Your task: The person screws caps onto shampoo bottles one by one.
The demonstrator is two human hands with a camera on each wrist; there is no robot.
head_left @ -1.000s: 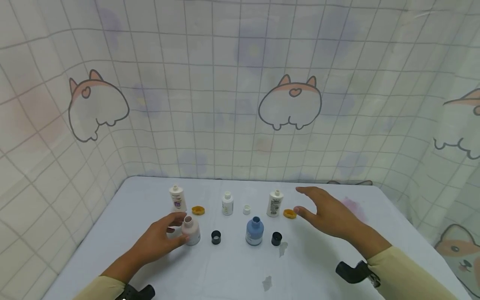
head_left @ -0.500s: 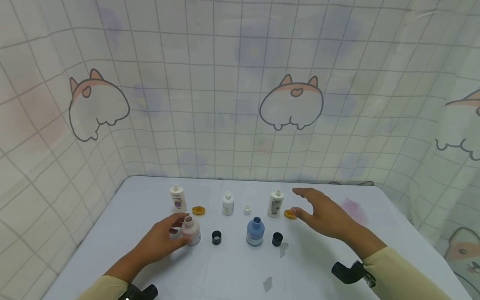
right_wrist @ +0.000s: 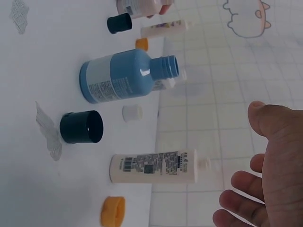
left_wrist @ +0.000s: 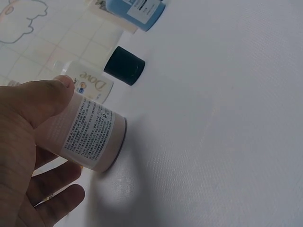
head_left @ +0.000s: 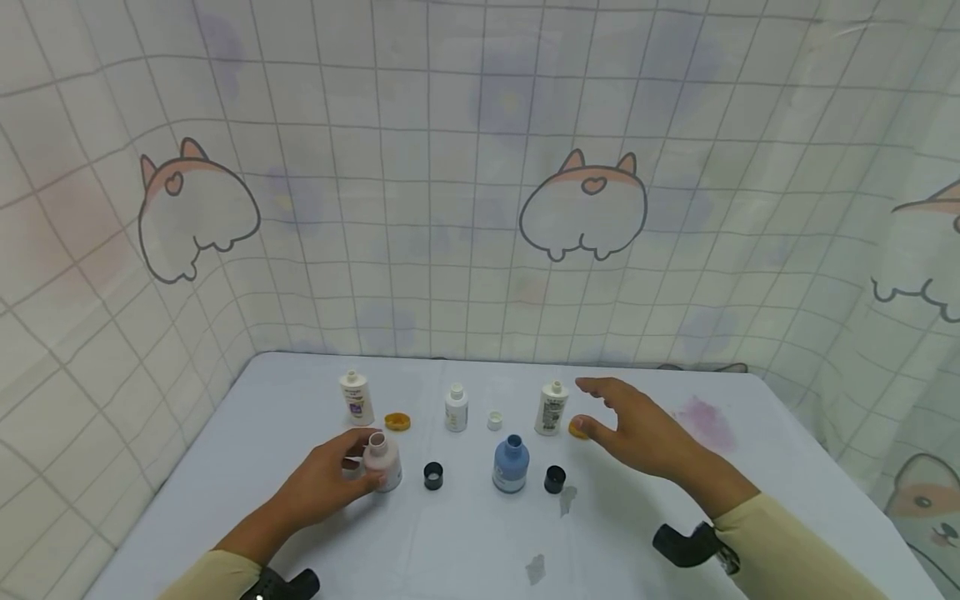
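Note:
My left hand (head_left: 322, 483) holds an uncapped pale pink bottle (head_left: 387, 468) upright at the left of the table. In the left wrist view the thumb lies across the pink bottle (left_wrist: 90, 132), and its printed label faces that camera. My right hand (head_left: 641, 432), thumb and fingers spread with nothing between them, hovers to the right of a white bottle (head_left: 551, 410). Below its thumb, an orange-yellow cap (head_left: 577, 429) is partly covered in the head view. An uncapped blue bottle (head_left: 510, 468) stands between the two hands, with a black cap (head_left: 555, 479) to its right.
Another black cap (head_left: 432, 476) lies beside the pink bottle. Farther back are a white bottle (head_left: 356, 400), an orange-yellow cap (head_left: 397, 422), a small white bottle (head_left: 455, 410) and a white cap (head_left: 494, 420). A gridded curtain (head_left: 420, 250) hangs behind the table (head_left: 450, 550).
My right hand has drifted left toward the right-hand white bottle, now covering more of the orange-yellow cap. The left hand stays on the pink bottle; the bottles and caps keep their places.

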